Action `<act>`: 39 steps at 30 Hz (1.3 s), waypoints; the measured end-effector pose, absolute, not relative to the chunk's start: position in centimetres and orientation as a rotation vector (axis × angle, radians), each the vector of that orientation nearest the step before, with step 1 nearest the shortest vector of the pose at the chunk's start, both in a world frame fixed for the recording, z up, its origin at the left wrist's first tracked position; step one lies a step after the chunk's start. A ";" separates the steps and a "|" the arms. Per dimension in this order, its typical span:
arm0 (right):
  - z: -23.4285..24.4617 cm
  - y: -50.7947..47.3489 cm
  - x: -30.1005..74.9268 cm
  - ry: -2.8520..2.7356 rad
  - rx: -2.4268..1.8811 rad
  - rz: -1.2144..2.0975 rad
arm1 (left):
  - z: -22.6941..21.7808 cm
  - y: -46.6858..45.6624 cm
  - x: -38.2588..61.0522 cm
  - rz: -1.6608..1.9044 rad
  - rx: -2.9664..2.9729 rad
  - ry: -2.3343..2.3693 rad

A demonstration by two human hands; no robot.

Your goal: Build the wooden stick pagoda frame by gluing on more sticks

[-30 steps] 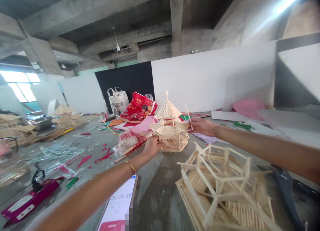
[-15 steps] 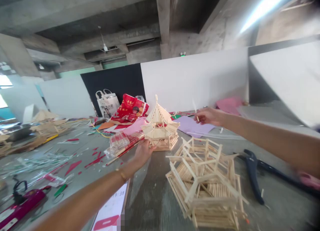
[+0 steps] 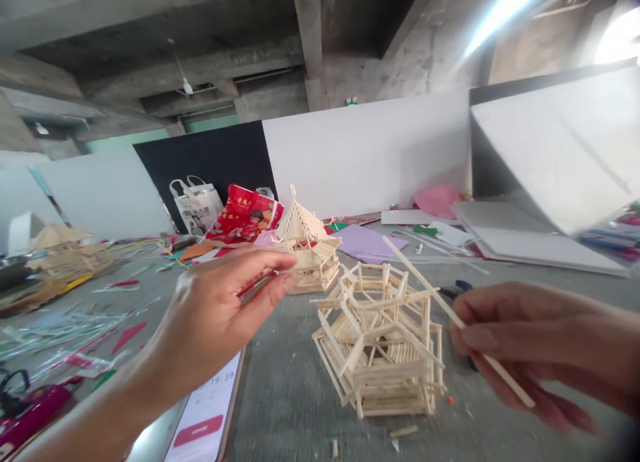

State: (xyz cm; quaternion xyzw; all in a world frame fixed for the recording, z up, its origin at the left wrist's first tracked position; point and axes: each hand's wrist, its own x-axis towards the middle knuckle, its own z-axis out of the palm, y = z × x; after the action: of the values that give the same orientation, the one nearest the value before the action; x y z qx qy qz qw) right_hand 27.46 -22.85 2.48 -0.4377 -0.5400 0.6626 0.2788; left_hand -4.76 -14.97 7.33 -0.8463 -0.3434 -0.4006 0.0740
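Observation:
A thin wooden stick (image 3: 417,275) is pinched in my right hand (image 3: 530,355) and slants up to the left. Its upper end stands near the open-topped hexagonal frame of wooden sticks (image 3: 395,382) on the table. My left hand (image 3: 227,309) hovers left of that frame, thumb and forefinger apart, with nothing visible between them. Behind its fingertips stands a small wooden pavilion model (image 3: 313,282) with a pointed roof, partly covered by the hand. Dark-handled pliers (image 3: 457,289) lie beyond the frame, mostly hidden by my right hand.
A phone (image 3: 205,415) lies below my left forearm. A magenta power strip (image 3: 37,412) and plastic scraps (image 3: 65,335) cover the left side. Red and white bags (image 3: 245,215), purple paper (image 3: 370,242) and white boards (image 3: 530,239) lie toward the back. Small stick offcuts (image 3: 404,433) lie in front.
My left hand has left the pavilion's base and come nearer to me. My right hand has drawn back from above the purple paper with the stick. The view has turned slightly right.

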 end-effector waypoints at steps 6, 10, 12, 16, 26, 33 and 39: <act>1.8 -22.1 27.7 -1.421 -1.151 1.881 | 5.7 -14.4 -1.8 -1.034 -2.682 -0.793; 2.1 -21.1 27.1 -1.464 -1.172 1.809 | 5.4 -13.0 -0.7 -0.947 -2.723 -0.760; 2.1 -20.6 26.7 -1.461 -1.161 1.838 | 5.6 -12.4 -0.4 -0.926 -2.741 -0.787; 1.7 -20.0 26.5 -1.447 -1.118 1.923 | 5.5 -11.4 -0.5 -0.905 -2.811 -0.869; -0.3 -19.3 28.0 -1.476 -1.197 1.994 | 3.6 -10.2 -1.5 -0.808 -2.902 -1.016; 0.4 -19.1 27.3 -1.361 -1.127 2.012 | 3.9 -9.7 -0.7 -0.854 -2.898 -0.985; 1.1 -18.8 26.5 -1.366 -1.168 1.978 | 4.5 -8.5 0.8 -0.884 -2.973 -0.990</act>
State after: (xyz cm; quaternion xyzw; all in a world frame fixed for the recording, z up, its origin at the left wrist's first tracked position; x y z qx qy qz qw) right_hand 26.49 -18.77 1.07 -0.4250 -0.4970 0.7200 0.2325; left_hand 0.80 -8.51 4.54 -0.9116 -0.3036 -0.2710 -0.0573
